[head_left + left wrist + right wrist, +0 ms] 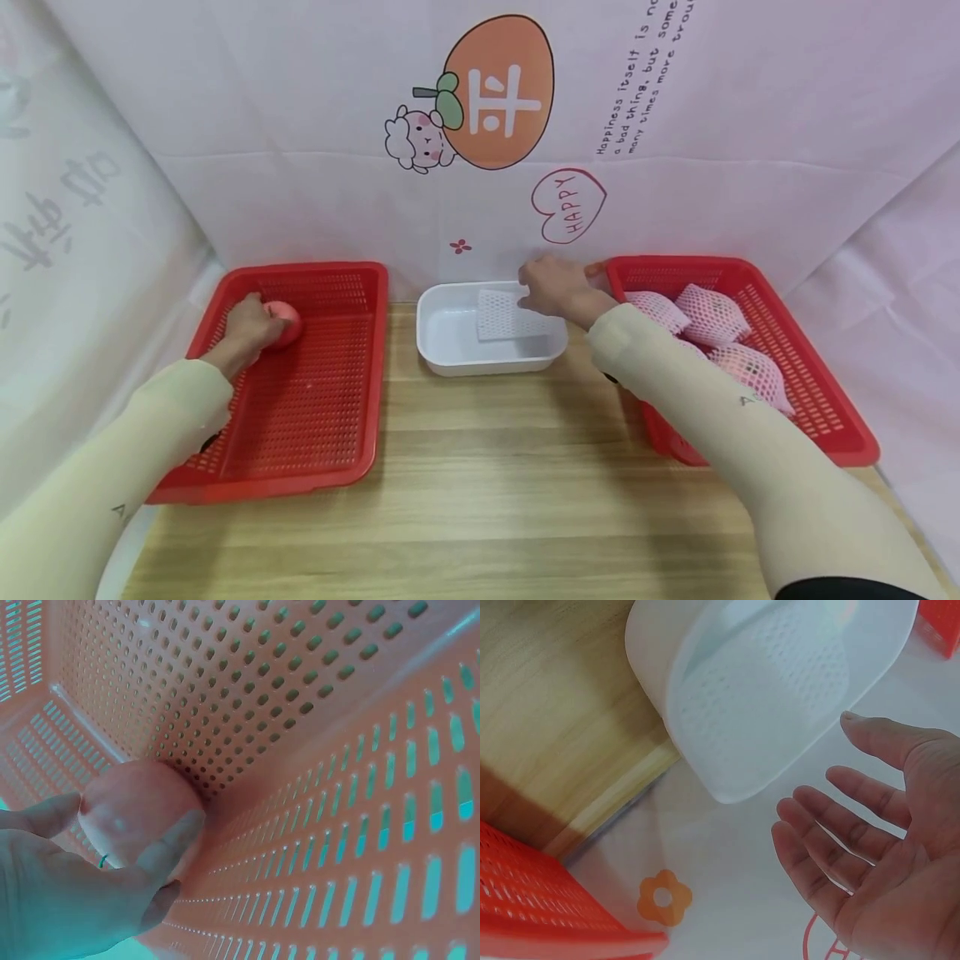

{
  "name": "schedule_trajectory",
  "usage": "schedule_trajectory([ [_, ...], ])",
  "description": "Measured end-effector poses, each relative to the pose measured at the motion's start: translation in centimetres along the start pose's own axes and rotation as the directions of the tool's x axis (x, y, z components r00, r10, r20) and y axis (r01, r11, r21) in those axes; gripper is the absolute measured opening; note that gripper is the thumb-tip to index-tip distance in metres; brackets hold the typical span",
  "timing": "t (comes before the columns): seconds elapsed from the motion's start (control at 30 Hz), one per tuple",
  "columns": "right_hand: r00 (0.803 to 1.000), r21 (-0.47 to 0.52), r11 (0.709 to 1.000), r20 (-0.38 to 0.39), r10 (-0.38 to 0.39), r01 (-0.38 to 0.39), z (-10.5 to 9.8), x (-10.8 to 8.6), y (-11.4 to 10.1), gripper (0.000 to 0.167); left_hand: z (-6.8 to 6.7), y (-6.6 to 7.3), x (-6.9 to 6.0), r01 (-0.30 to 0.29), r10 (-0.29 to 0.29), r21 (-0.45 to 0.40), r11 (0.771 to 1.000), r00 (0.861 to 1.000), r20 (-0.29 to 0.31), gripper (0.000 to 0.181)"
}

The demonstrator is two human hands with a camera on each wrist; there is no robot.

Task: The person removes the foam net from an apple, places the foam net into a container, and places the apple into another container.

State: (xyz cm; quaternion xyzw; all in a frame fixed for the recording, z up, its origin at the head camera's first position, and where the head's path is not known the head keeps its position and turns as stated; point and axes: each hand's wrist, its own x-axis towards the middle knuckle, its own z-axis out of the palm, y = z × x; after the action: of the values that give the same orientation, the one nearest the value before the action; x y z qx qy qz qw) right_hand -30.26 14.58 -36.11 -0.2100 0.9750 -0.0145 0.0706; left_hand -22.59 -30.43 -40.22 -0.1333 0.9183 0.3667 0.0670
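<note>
In the head view the left hand (251, 327) is inside the left red basket (372, 367), its fingers round a round pinkish-red fruit (287, 323). The left wrist view shows that hand (82, 889) with thumb and fingers on both sides of the fruit (139, 806), close to the basket's wall. The right hand (558, 287) hovers over the right rear of a white tray (450, 368), where white foam netting (497, 317) lies. Seen from the right wrist, the hand (885, 840) holds nothing, its fingers loosely spread beside the tray (649, 660).
A second red basket (821, 375) at the right holds several fruits in foam nets (712, 315). Both baskets and the tray stand on a wooden table (480, 467). Behind them rises a white printed cloth (330, 208).
</note>
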Motion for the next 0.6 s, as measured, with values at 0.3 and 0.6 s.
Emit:
schedule_trajectory([
  [0.3, 1.0, 0.01, 1.0, 0.021, 0.006, -0.006, -1.7, -0.3, 0.7, 0.054, -1.2, 0.6, -0.7, -0.05, 0.05, 0.085, 0.995, 0.999, 0.01, 0.085],
  [0.6, 0.999, 0.023, 1.0, 0.052, -0.008, 0.007, -3.6, -1.7, 2.2, 0.055, -2.1, 0.7, -0.8, -0.072, 0.07, 0.144, 0.987, 0.997, 0.02, 0.087],
])
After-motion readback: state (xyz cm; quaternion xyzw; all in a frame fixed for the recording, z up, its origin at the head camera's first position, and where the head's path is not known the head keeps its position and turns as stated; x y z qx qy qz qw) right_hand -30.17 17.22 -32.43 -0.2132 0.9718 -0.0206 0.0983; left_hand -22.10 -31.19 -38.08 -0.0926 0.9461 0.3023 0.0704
